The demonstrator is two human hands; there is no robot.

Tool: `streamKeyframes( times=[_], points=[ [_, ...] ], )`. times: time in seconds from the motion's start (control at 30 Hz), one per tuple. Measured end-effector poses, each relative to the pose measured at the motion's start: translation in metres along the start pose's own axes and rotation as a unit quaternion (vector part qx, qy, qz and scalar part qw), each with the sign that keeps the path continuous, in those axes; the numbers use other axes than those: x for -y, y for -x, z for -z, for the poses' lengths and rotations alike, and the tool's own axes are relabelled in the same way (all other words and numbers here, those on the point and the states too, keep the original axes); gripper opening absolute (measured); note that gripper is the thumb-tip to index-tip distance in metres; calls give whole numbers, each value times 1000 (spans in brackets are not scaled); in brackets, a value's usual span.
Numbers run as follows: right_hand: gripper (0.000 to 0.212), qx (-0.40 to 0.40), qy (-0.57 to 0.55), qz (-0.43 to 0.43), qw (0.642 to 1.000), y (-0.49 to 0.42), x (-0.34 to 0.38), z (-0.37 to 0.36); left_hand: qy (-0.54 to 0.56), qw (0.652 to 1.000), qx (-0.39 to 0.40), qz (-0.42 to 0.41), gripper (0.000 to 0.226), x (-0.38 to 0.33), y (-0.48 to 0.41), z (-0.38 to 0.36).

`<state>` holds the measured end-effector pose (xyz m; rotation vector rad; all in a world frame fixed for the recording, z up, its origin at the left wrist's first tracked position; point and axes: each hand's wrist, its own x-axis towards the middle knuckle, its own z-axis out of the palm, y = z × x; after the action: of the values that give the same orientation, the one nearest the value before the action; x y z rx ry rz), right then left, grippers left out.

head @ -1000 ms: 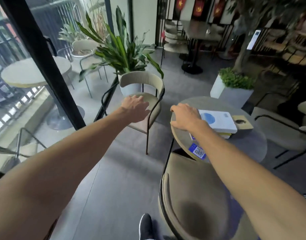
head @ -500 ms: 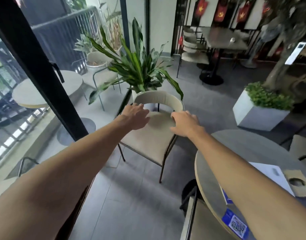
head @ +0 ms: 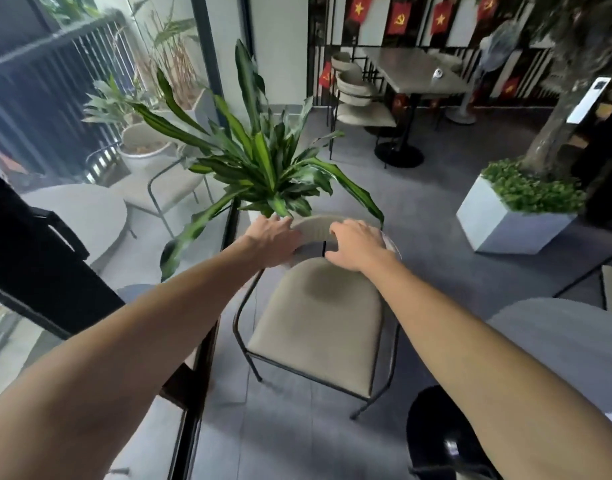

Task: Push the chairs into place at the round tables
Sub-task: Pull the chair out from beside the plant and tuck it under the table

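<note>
A beige cushioned chair (head: 318,327) with a thin black metal frame stands in front of me, its curved backrest on the far side. My left hand (head: 271,242) grips the left end of the backrest. My right hand (head: 356,245) grips the backrest right of its middle. The grey round table (head: 567,337) shows only as an edge at the lower right, behind my right forearm. Its black base (head: 436,434) sits on the floor near the chair's front right leg.
A large potted plant (head: 259,161) leans over the chair's back. A black door frame (head: 193,393) with glass runs down the left. A white planter box (head: 505,226) stands at the right; a rectangular table (head: 412,71) with chairs stands at the back.
I have stepped closer to the chair. My right hand left the round table and took the backrest; my left hand moved from the seat edge up onto the backrest.
</note>
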<state>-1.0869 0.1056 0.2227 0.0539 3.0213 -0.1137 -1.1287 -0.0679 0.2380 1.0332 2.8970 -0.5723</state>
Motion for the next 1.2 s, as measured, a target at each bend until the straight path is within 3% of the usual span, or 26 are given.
streamKeyframes(
  times=[0.13, 0.27, 0.53, 0.67, 0.9, 1.0, 1.13, 1.2],
  points=[
    [56, 12, -19, -27, 999, -61, 32, -5, -21, 999, 28, -41, 53, 58, -48, -25],
    [65, 29, -25, -76, 996, -126, 51, -23, -36, 996, 18, -75, 44, 99, -106, -49],
    [79, 59, -81, -179, 979, -240, 67, -88, -102, 979, 5, -174, 46, 135, -218, -121],
    [65, 93, -107, -230, 963, -265, 81, -124, -169, 954, 18, -248, 52, 135, -263, -174],
    [58, 90, -174, -319, 927, -303, 101, -192, -300, 865, -24, -403, 47, 132, -347, -235],
    [61, 66, -191, -338, 919, -322, 112, -220, -292, 853, 11, -432, 51, 125, -366, -259],
    [77, 41, -183, -339, 922, -354, 116, -259, -248, 864, -15, -437, 52, 120, -382, -285],
    [80, 48, -167, -336, 926, -366, 113, -275, -248, 845, -43, -472, 44, 122, -391, -297]
  ],
)
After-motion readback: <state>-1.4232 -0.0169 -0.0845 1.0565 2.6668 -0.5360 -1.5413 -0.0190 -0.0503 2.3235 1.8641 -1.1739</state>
